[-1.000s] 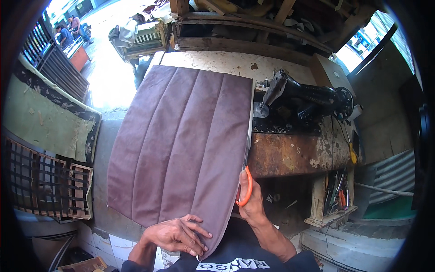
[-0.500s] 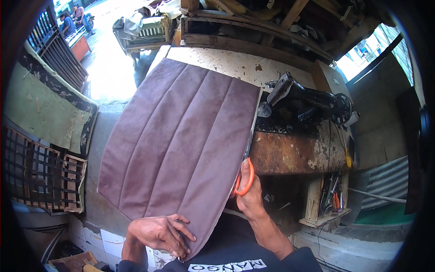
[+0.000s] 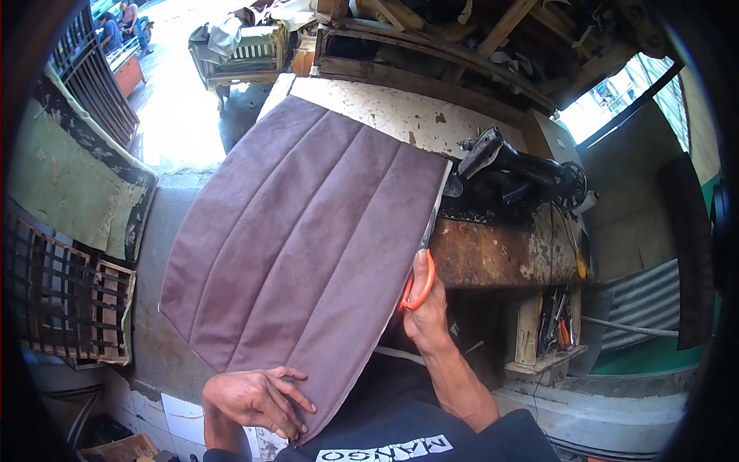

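Note:
A large brown, leather-like panel with long stitched seams lies slanted across the table and hangs past its near edge. My left hand is at the panel's near corner, its fingers bent over the top and gripping the edge; the thumb is hidden. Orange-handled scissors are in my right hand at the panel's right side. Their blades run along the pale edge, partly covered by the panel. My thumb lies along the handle loop.
A black sewing machine stands right of the panel on a worn table. Below, a small wooden rack holds tools. Wooden frames are stacked behind. A green padded piece and a webbed frame stand left.
The panel has turned slightly clockwise, its near corner shifting left with my left hand. My right hand and the scissors sit a little farther forward. The whole view has shifted slightly.

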Demonstrator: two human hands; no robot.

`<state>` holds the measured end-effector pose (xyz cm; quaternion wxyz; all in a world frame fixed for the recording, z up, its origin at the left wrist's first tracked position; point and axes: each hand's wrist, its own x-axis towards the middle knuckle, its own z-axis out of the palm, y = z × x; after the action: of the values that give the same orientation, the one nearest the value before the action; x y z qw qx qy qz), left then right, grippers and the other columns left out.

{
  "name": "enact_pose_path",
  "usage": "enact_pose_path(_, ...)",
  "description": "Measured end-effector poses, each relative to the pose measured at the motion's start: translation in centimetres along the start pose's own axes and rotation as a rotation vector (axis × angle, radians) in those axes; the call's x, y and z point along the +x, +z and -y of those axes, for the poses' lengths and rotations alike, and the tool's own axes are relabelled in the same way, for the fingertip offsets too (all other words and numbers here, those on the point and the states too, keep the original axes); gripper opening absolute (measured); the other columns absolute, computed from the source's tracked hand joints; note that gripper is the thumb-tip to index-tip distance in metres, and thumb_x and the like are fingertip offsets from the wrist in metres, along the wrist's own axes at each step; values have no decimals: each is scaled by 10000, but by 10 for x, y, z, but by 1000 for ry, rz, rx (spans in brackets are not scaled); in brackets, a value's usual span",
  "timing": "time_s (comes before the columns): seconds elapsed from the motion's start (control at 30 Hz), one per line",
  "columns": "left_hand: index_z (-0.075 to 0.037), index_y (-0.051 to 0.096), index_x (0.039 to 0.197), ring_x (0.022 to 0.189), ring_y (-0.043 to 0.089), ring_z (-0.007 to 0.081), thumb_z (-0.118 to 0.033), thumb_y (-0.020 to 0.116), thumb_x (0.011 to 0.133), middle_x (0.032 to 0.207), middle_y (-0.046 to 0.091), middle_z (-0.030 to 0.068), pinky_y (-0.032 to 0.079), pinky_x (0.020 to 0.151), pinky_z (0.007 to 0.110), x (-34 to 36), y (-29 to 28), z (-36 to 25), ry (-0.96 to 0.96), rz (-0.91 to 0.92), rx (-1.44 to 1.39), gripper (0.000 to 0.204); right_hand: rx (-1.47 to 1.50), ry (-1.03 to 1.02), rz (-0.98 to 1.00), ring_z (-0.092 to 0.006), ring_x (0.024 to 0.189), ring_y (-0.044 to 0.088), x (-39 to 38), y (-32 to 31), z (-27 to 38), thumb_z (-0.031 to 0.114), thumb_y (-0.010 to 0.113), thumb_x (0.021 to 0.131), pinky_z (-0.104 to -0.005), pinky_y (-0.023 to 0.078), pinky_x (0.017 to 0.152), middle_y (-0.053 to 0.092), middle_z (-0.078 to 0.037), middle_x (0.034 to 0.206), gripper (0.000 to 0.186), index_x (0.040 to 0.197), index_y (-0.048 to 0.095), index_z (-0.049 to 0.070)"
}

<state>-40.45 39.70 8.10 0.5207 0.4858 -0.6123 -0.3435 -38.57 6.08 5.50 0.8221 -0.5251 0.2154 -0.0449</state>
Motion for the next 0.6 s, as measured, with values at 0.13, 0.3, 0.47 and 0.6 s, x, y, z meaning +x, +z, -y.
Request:
enact_pose_path(0.13, -135, 832, 1072, 1298, 643, 222, -300, 697, 1002, 1087, 800, -13, 247, 1187, 577, -13, -3, -4, -11, 49, -12, 224, 4, 10, 6, -140, 1143, 644, -6, 8, -5, 447, 547, 1095, -325, 539, 989, 680, -86, 1259, 516, 1309, 598, -20)
enact_pose_path(0.3, -122, 825, 1073, 1263, 664, 217, -285, 688, 1005, 1087, 799, -7, 256, 1180, 573, -25, -3, -6, -1, 54, -25, 224, -15, -80, -58, -127, 971, 681, -8, 18, -6, 460, 556, 1090, -297, 576, 814, 706, -79, 1127, 507, 1244, 622, -18)
enact_pose_path(0.47, -117, 820, 1052, 1189, 699, 201, -271, 684, 1005, 1079, 798, -5, 260, 1176, 572, -36, -5, -5, -3, 107, -55, 210, -6, -119, -133, -106, 769, 647, -3, 30, -3, 490, 564, 1081, -275, 525, 644, 702, -58, 956, 505, 1131, 669, -1)
enact_pose_path(0.6, -108, 824, 1038, 1135, 726, 197, -263, 687, 1014, 1060, 802, 8, 246, 1187, 578, -45, -5, -7, -6, 111, -82, 208, -50, -48, -111, -97, 777, 645, -6, 24, -6, 466, 571, 1085, -265, 526, 668, 706, -46, 955, 476, 1153, 669, 5)
